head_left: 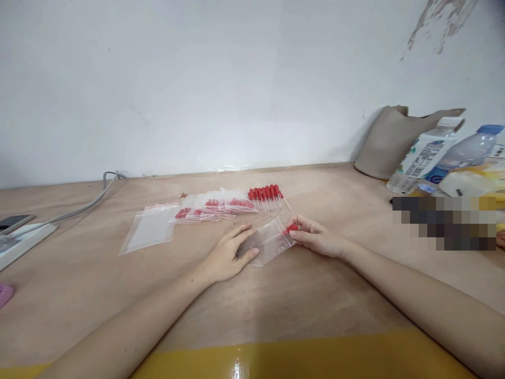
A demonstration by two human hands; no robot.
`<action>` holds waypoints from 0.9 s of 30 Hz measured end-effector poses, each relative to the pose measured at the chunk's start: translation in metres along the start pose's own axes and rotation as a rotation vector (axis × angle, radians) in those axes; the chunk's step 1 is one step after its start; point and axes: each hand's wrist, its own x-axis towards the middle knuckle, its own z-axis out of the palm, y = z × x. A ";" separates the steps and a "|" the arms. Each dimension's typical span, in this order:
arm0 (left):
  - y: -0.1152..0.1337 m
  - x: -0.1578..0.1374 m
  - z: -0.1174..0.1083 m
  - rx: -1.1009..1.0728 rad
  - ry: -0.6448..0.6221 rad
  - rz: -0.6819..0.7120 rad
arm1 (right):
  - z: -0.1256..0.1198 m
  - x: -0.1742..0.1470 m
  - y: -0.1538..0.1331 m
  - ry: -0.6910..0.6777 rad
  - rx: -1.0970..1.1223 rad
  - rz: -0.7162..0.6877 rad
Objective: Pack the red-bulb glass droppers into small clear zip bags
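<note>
My left hand (232, 252) holds the left end of a clear zip bag (268, 252), thumb and fingers apart across it. At the bag's right-hand mouth, my right hand (313, 238) pinches the red end of a dropper (292, 228); its thin stem points left into the bag. Just beyond lies a row of several droppers (265, 192) with red bulbs and pale stems. To their left, filled zip bags (209, 206) overlap, with red bulbs showing through. Flat bags (152, 229) without red pieces lie farther left.
A grey cable (84, 207) runs along the left to a white box (27, 242) with a phone (14, 223) near it. A pink object (4, 293) sits at the left edge. A beige container (381, 142) and two plastic bottles (428, 152) stand at the right.
</note>
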 end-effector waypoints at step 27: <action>0.002 -0.001 -0.004 0.079 -0.115 0.121 | -0.023 -0.003 -0.014 -0.033 -0.755 0.031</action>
